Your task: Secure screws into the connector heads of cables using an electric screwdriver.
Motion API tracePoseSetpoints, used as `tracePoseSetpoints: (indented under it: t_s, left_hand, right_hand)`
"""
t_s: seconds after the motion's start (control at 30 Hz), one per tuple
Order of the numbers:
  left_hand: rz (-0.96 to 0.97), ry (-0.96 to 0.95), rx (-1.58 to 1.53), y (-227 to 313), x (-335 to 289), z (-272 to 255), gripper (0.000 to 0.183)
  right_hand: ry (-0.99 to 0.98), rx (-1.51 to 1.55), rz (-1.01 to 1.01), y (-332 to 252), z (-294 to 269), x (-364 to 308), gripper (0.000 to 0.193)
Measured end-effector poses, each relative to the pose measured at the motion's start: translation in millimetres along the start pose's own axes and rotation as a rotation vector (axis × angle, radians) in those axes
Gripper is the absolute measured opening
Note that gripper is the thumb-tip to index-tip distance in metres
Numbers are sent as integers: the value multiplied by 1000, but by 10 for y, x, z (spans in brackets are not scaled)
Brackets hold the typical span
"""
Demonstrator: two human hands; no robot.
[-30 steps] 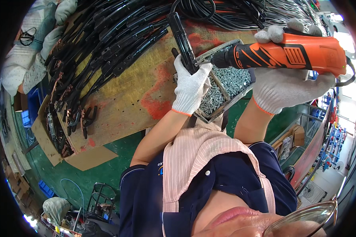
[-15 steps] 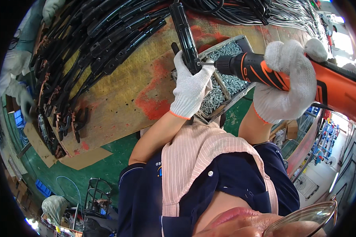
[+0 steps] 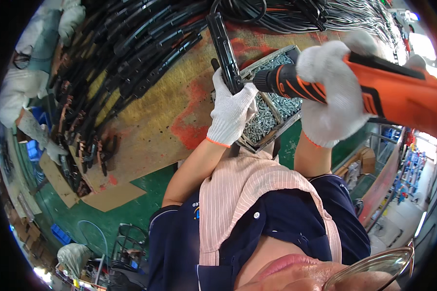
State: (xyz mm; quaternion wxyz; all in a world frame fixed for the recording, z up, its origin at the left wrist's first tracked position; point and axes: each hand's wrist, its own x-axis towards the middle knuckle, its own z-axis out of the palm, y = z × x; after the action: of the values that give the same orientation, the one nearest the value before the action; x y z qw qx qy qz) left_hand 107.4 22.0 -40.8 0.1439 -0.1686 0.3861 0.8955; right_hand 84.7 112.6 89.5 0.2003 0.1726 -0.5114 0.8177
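Note:
My left hand (image 3: 229, 110), in a white knit glove, is closed around the lower end of a long black plastic handle (image 3: 223, 48), which stands tilted above the table. In my gloved right hand (image 3: 331, 92) is an orange and black power screwdriver (image 3: 391, 92), gripped round its body and lying nearly level. Its bit (image 3: 247, 82) meets the side of the handle close to my left fingertips; whether a screw sits at the tip cannot be made out. Just under both hands is a divided tray (image 3: 282, 128) of small silvery screws (image 3: 263, 123).
Many black handles with copper-coloured ends (image 3: 145, 72) lie in rows on the stained wooden table (image 3: 145, 128). Black and grey cables (image 3: 354, 19) are heaped along the far side. At the left, another person's gloved hand (image 3: 57, 151) reaches beside the table, near cardboard (image 3: 114, 196).
The screwdriver and my right hand have shifted left a little, along with the handle's lower end. At the left edge, the other person's hand has moved down.

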Motion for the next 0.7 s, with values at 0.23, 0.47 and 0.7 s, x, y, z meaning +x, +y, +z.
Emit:
tracePoseSetpoints:
  t_s: [0.23, 0.47, 0.7]
  left_hand:
    - [155, 155, 93, 386, -315, 124, 41]
    - [810, 26, 116, 1250, 83, 1313, 75]
    - [539, -187, 966, 1006, 1253, 2530, 109]
  right_hand:
    - [-158, 243, -330, -491, -599, 35, 47]
    - [484, 331, -460, -794, -1116, -287, 57]
    - [560, 260, -344, -857, -1364, -514, 53]
